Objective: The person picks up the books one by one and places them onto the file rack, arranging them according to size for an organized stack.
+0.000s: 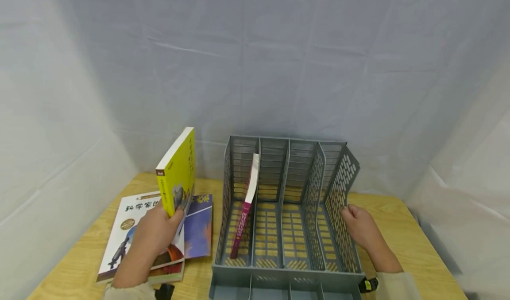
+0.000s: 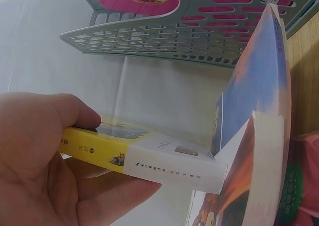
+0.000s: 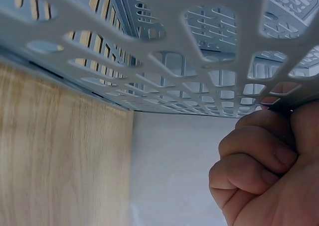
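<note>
My left hand [image 1: 155, 233] grips a yellow and white book [image 1: 179, 171] by its spine, thumb on one cover and fingers on the other. The book stands upright above a pile of books; in the left wrist view its white end [image 2: 174, 166] overlaps the pile. My right hand [image 1: 360, 227] pinches the edge of the right side panel [image 1: 345, 176] of a grey file rack [image 1: 287, 274], its other fingers curled in the right wrist view. A magenta-spined book [image 1: 244, 222] leans in the rack's leftmost compartment.
On the wooden table [image 1: 386, 216], the pile at left has a white-covered book [image 1: 119, 242] overlapping a blue-purple book [image 1: 201, 231]. The rack's upright dividers [image 1: 316, 180] part it into several slots. A pale sheet [image 1: 255, 69] hangs behind and at both sides.
</note>
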`<state>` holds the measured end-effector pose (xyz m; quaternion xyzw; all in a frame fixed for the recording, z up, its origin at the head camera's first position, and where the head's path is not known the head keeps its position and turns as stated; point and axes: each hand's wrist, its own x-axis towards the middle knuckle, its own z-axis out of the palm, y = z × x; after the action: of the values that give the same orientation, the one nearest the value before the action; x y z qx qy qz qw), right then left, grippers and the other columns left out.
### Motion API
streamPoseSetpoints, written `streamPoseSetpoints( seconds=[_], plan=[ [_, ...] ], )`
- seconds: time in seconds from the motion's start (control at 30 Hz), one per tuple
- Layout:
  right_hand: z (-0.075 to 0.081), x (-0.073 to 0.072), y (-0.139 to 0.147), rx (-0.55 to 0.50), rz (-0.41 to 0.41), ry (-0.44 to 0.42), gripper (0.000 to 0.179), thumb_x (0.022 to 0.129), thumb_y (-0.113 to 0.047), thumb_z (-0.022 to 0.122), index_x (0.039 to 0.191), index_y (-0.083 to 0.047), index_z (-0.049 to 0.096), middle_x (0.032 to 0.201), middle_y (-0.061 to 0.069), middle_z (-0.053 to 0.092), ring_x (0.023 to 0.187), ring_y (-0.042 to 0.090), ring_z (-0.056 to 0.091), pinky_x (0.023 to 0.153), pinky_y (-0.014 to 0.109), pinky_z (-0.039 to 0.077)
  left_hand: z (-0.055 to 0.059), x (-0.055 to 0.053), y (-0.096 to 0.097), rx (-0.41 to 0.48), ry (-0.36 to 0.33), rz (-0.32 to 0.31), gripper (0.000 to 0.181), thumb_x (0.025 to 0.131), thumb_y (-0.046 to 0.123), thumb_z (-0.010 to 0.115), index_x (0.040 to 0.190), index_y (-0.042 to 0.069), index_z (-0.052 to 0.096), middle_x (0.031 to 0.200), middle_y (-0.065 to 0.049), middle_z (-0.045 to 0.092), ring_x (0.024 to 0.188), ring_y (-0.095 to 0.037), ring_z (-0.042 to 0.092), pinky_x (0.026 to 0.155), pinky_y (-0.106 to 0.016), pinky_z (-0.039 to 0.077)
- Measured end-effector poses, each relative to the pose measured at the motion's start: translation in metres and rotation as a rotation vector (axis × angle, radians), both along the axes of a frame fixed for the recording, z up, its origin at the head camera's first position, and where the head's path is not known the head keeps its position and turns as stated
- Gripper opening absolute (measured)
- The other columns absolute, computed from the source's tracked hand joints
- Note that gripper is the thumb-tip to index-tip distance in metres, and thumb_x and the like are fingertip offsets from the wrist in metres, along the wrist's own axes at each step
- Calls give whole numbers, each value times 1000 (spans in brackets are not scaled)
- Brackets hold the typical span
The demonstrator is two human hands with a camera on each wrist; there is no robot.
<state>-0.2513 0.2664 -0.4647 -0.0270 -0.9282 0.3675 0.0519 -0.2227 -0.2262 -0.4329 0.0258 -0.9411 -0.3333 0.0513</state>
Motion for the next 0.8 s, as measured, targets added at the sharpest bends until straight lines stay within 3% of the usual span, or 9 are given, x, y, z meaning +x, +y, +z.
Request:
streamPoseSetpoints(
  seconds=[0.4,0.8],
  plan=[
    [4,1,-1,13,-12,4,37,110,-27,40,75,-13,38,63,0,36,54,17,34,53,32,34,0,-2,0,-6,5,4,60,103,29,50,152,-5,41,135,-35,59,62,-22,60,47,-36,41],
    [1,2,-1,16,-8,1,38,110,-28,40,75,-12,40,62,0,36,53,17,34,52,32,34,-2,-1,0,2,5,5,59,104,29,51,151,-6,43,132,-34,61,53,-20,53,44,-35,39]
  ],
)
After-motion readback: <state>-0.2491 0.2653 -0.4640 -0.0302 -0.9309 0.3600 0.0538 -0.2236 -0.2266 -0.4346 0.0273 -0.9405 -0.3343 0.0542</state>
